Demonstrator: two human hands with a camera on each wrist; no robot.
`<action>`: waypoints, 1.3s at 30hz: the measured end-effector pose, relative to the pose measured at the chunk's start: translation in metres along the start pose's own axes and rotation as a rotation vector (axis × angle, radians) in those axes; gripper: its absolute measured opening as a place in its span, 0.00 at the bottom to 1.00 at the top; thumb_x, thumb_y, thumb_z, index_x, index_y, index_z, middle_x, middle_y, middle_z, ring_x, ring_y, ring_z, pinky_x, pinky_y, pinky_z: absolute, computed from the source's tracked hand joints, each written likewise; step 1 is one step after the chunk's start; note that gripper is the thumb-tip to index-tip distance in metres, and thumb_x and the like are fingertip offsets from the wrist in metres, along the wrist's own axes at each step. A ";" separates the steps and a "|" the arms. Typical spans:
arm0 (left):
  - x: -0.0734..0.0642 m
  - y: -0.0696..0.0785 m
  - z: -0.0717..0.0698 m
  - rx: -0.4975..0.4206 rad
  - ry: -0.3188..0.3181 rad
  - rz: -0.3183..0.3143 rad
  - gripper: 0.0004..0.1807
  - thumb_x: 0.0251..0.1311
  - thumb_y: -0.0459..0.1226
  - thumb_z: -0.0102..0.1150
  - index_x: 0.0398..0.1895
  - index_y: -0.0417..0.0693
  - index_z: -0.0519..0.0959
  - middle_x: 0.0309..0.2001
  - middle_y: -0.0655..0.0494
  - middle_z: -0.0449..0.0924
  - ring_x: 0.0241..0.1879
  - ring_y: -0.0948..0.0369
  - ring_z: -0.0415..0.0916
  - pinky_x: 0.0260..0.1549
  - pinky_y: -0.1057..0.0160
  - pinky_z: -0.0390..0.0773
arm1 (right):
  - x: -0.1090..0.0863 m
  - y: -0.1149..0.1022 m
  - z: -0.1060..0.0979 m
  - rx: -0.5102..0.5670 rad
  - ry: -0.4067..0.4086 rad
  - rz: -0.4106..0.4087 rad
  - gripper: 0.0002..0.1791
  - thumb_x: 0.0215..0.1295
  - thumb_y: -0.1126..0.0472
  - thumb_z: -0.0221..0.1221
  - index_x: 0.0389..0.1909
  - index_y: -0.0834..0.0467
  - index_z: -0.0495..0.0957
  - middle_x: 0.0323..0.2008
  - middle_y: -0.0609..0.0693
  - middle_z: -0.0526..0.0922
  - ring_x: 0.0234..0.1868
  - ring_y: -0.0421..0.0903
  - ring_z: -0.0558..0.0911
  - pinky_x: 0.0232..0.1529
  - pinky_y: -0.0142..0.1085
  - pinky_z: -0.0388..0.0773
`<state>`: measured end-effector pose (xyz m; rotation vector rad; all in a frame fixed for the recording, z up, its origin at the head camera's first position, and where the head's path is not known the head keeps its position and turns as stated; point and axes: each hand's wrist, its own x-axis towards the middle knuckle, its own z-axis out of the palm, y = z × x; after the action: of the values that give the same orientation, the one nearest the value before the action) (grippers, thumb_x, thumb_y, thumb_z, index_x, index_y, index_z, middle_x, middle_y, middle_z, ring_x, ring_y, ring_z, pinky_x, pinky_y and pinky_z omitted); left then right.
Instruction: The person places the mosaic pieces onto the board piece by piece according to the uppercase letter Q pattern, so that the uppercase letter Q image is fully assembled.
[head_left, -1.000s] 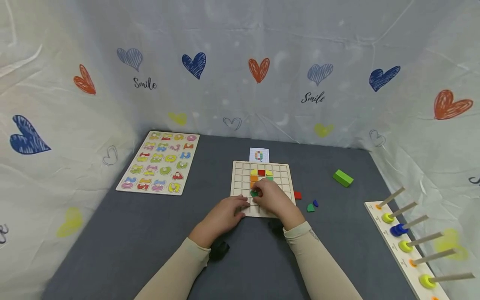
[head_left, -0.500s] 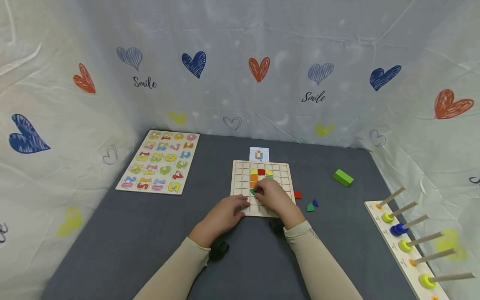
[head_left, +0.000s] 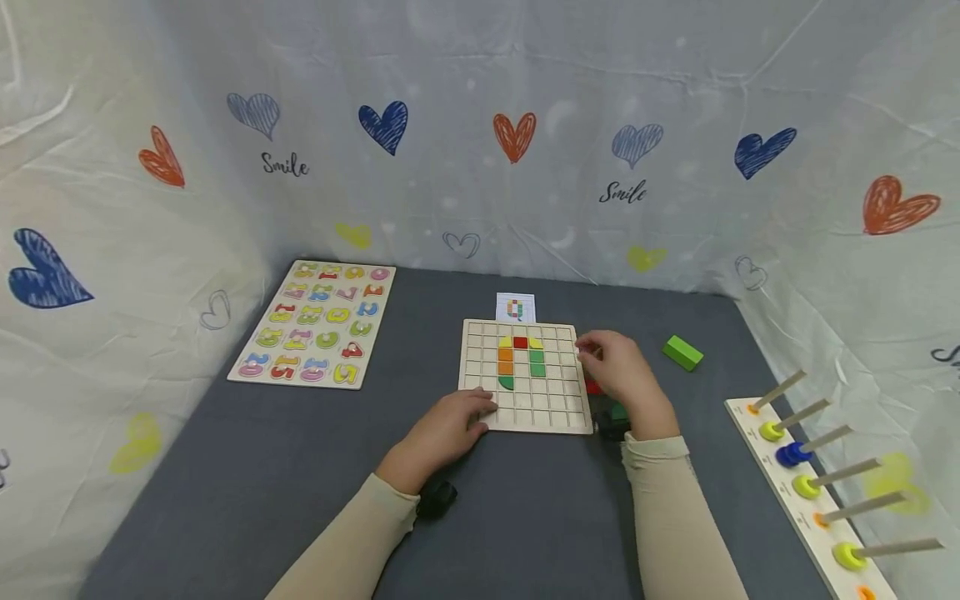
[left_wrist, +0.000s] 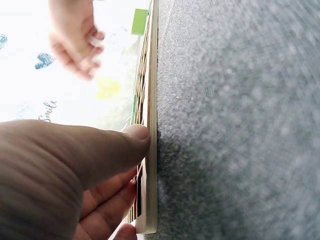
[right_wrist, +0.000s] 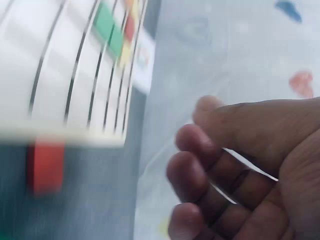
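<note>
My left hand point(head_left: 446, 429) rests at the front left corner of a wooden grid board point(head_left: 555, 417), fingers on top and thumb at its near edge. On the grid lie two yellow corner pieces, a red square point(head_left: 521, 342), orange squares point(head_left: 506, 362), green squares point(head_left: 537, 363) and a rounded green piece point(head_left: 507, 383). Past the board's right edge hovers my right hand point(head_left: 618, 367), its fingers loosely bent. Nothing sits between that thumb and the fingertips in the right wrist view. Below it lies a red block point(right_wrist: 48, 167), with a green piece point(head_left: 618, 412) partly hidden.
A pattern card point(head_left: 515, 308) lies behind the board. Further left is a number puzzle board point(head_left: 367, 342). To the right are a green block point(head_left: 682, 353) and a peg stand point(head_left: 787, 492) with coloured rings. A printed cloth surrounds the table.
The rounded green piece, earlier at my right fingertips, now lies in the grid below the orange squares. My right hand has let go and moved right, off the board. My left hand stays put.
</note>
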<state>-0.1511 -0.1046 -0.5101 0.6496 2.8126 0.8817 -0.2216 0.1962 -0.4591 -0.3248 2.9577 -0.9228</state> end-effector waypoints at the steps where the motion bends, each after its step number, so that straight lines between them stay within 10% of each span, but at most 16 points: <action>1: 0.000 0.000 0.000 0.000 0.001 -0.002 0.20 0.75 0.35 0.68 0.67 0.47 0.85 0.73 0.52 0.81 0.79 0.52 0.72 0.78 0.46 0.74 | -0.002 0.009 -0.004 -0.015 -0.034 0.028 0.17 0.80 0.64 0.61 0.64 0.65 0.83 0.57 0.64 0.85 0.53 0.61 0.85 0.53 0.57 0.85; 16: 0.000 -0.006 -0.003 0.005 -0.014 -0.050 0.20 0.75 0.35 0.68 0.68 0.48 0.85 0.73 0.53 0.80 0.79 0.53 0.71 0.79 0.46 0.72 | -0.007 0.045 0.009 -0.071 -0.166 0.038 0.16 0.72 0.64 0.71 0.57 0.66 0.87 0.56 0.66 0.85 0.59 0.65 0.82 0.62 0.61 0.82; 24: 0.000 -0.006 -0.001 0.012 -0.014 -0.044 0.21 0.74 0.35 0.69 0.68 0.48 0.85 0.72 0.53 0.81 0.79 0.53 0.72 0.79 0.46 0.73 | -0.007 0.045 0.011 -0.009 -0.098 0.081 0.07 0.72 0.66 0.70 0.45 0.62 0.84 0.41 0.60 0.85 0.40 0.54 0.81 0.40 0.47 0.81; 30: 0.000 -0.006 0.000 0.013 -0.006 -0.019 0.20 0.74 0.35 0.69 0.67 0.48 0.86 0.72 0.53 0.81 0.78 0.53 0.73 0.78 0.46 0.73 | -0.002 0.017 0.014 0.093 0.145 0.068 0.04 0.78 0.62 0.66 0.47 0.59 0.84 0.39 0.57 0.87 0.36 0.52 0.82 0.33 0.41 0.77; 39: 0.002 -0.002 -0.002 -0.005 -0.011 -0.010 0.19 0.75 0.35 0.68 0.66 0.48 0.86 0.72 0.52 0.82 0.78 0.53 0.72 0.79 0.46 0.73 | 0.015 -0.032 0.059 0.100 -0.068 -0.029 0.02 0.78 0.61 0.66 0.43 0.56 0.85 0.38 0.51 0.88 0.36 0.46 0.81 0.40 0.42 0.81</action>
<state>-0.1545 -0.1060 -0.5102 0.6371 2.8005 0.8806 -0.2254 0.1341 -0.4889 -0.3890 2.8411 -1.0365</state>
